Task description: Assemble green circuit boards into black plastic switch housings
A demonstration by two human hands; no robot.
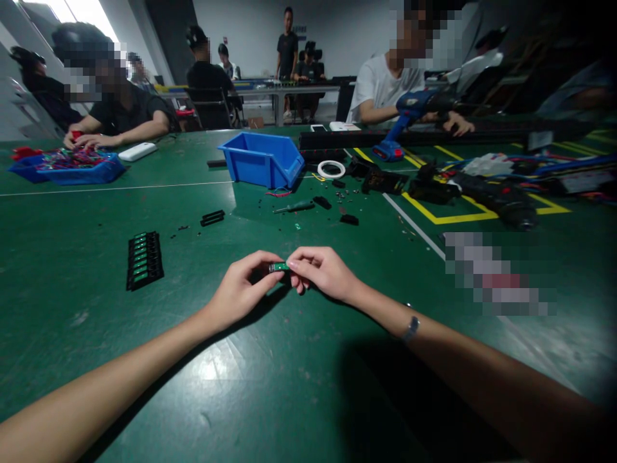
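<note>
My left hand [243,288] and my right hand [322,271] meet just above the green table [289,386], both pinching a small green circuit board [278,266] between thumb and fingertips. A dark part seems to sit on the board under my right fingers. To the left lies a black tray [143,260] with a row of several green boards in it. A small black holder [213,218] rests farther back.
A blue bin [263,159], a screwdriver [294,207], a white tape ring [331,169] and small black parts lie behind my hands. Tools and cables crowd the right side. Other people sit at the far edge; one holds a blue drill [407,119]. A blue tray [67,167] stands far left.
</note>
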